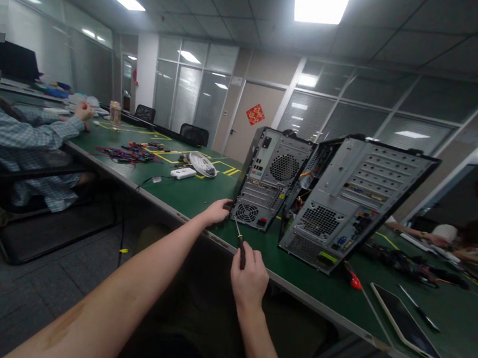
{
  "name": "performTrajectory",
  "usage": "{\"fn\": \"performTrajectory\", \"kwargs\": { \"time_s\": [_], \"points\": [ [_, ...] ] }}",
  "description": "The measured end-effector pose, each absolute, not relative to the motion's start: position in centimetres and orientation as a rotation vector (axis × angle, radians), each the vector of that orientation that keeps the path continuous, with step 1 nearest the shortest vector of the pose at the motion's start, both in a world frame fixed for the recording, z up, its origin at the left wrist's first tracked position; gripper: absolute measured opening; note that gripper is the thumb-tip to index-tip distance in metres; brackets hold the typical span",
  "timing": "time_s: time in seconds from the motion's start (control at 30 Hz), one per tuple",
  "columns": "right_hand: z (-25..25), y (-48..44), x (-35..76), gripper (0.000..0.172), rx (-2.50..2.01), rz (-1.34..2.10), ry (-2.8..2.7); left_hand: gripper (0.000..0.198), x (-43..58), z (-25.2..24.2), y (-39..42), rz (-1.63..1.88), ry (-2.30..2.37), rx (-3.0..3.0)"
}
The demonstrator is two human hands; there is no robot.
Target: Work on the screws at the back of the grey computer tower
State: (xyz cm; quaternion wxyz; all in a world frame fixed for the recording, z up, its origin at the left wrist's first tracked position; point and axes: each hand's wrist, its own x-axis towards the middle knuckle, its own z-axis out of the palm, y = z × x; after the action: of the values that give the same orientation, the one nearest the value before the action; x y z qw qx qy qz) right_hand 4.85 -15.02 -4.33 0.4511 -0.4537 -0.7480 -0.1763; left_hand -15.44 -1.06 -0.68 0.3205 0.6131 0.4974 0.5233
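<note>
Two desktop computer cases stand on a green table (203, 198), rear panels toward me. My left hand (217, 211) rests against the lower left corner of the nearer, smaller case (271, 176); its fingers curl at the case edge. My right hand (249, 277) is closed around the handle of a screwdriver (240, 244) with a yellow and black grip. The shaft points up toward the left corner of that case, near the power supply fan. The larger grey case (348, 196) stands open just to the right.
A tablet (407, 325), a red-handled tool (353, 279) and a pen lie at the right. A white fan grille (202, 164), a white adapter and coloured cables lie farther left. A person in a plaid shirt (21, 133) sits at the left; another person's arms (413, 231) rest on the table at the right.
</note>
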Motion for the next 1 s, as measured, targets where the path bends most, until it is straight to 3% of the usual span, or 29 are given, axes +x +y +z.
{"fn": "performTrajectory", "kwargs": {
  "time_s": [1.0],
  "points": [
    [-4.44, -14.68, 4.48, 0.033, -1.176, -0.459, -1.856, 0.071, -15.35, -0.91, -1.00, 1.388, 1.287, 1.603]
  ]
}}
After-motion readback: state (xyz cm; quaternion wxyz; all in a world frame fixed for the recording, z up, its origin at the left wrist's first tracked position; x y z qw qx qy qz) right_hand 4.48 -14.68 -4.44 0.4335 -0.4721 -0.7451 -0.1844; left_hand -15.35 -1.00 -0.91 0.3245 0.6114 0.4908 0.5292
